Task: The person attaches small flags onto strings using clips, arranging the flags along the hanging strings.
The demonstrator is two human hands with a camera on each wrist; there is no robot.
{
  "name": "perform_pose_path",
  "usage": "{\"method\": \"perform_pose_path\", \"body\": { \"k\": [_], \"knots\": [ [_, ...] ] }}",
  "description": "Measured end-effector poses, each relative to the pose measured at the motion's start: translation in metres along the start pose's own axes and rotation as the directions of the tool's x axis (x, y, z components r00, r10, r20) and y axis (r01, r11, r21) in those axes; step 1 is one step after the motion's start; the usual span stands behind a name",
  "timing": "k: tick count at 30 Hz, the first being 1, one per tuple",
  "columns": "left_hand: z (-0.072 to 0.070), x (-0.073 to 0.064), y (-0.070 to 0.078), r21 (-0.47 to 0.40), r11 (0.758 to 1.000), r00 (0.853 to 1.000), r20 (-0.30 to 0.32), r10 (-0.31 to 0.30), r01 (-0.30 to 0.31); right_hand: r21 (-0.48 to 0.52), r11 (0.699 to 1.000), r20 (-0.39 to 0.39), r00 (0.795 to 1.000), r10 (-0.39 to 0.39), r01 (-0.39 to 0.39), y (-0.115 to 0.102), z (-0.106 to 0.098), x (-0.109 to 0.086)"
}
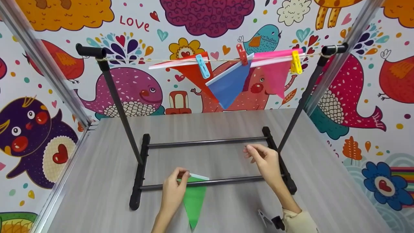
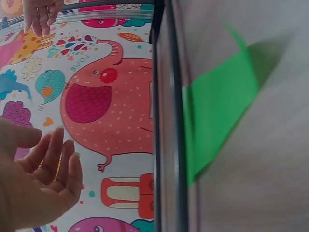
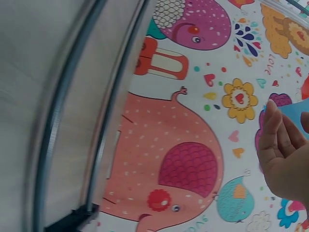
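A green triangular flag (image 1: pixel 195 200) with a white top edge lies at the stand's front rod (image 1: pixel 226 181), which crosses over its upper part. Beside its top edge is my left hand (image 1: pixel 173 187); in the left wrist view, that hand (image 2: pixel 48 179) has loosely bent fingers, stands apart from the green flag (image 2: pixel 222 106) and holds nothing. My right hand (image 1: pixel 266 160) hovers over the stand's right side with bent fingers and nothing visible in them. In the right wrist view, a blue flag (image 3: pixel 295 113) shows behind the right hand (image 3: pixel 285 150).
A string between two black posts (image 1: pixel 121 113) carries a red flag (image 1: pixel 194 72), a blue flag (image 1: pixel 231 84) and a pink flag (image 1: pixel 275 72), with blue (image 1: pixel 202 66), red (image 1: pixel 241 54) and yellow clothespins (image 1: pixel 296 62). A grey-and-black object (image 1: pixel 266 220) is near the right sleeve.
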State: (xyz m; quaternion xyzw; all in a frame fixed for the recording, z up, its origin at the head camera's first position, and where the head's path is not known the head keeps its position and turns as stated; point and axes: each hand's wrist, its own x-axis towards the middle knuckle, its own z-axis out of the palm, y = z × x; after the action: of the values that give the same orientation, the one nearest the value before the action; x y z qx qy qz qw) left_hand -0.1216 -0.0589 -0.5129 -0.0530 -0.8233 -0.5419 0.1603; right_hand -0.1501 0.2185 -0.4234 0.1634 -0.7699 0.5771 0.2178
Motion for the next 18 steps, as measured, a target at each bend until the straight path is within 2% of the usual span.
{"method": "perform_pose_path", "body": {
  "k": [3, 8, 12, 18],
  "knots": [
    [0.004, -0.007, -0.007, 0.020, 0.999, 0.999, 0.027, -0.028, 0.027, 0.009, 0.995, -0.008, 0.995, 0.097, -0.097, 0.008, 0.001, -0.008],
    [0.009, -0.011, -0.015, 0.052, 0.997, 0.993, 0.099, -0.059, 0.054, 0.018, 0.987, -0.015, 0.987, 0.163, -0.163, 0.022, -0.001, -0.020],
    [0.012, -0.015, -0.020, 0.086, 0.996, 0.978, 0.201, -0.047, 0.030, 0.016, 0.974, -0.017, 0.974, 0.227, -0.227, 0.030, -0.002, -0.030],
    [0.014, -0.024, -0.028, 0.171, 0.983, 0.949, 0.315, 0.003, -0.059, 0.031, 0.943, -0.004, 0.943, 0.332, -0.332, 0.038, -0.005, -0.044]
  ]
}}
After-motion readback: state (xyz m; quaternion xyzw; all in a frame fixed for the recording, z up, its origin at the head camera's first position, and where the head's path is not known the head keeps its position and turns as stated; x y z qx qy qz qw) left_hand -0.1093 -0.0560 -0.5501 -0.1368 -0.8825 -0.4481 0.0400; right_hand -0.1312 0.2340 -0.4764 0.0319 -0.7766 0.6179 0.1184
